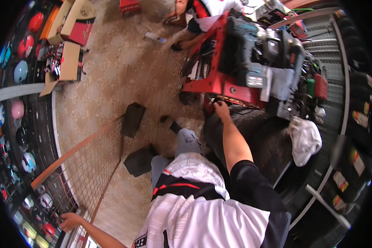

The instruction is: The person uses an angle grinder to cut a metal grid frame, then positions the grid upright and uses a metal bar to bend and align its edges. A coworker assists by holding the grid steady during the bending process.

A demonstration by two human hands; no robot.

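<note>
My right hand (222, 110) reaches forward to the near end of a red tool cart (213, 82). Its fingers are bent together at an opening under the cart's top, where small metal pieces show; what they hold is hidden. Far out to the left, my left hand (71, 222) is beside a wire mesh panel (93, 173) with a brown frame. Its fingers are curled, and whatever is in them cannot be made out. On the cart's top lies a blue-and-black cordless power tool (252, 62), its battery toward me, among other tools.
Stacked black tyres (252, 136) stand below the cart, a white rag (305, 140) on them. Two dark blocks (133, 120) lie on the tiled floor. Helmets (20, 71) line shelves at left, near an open cardboard box (69, 62). Another person (217, 8) crouches beyond the cart.
</note>
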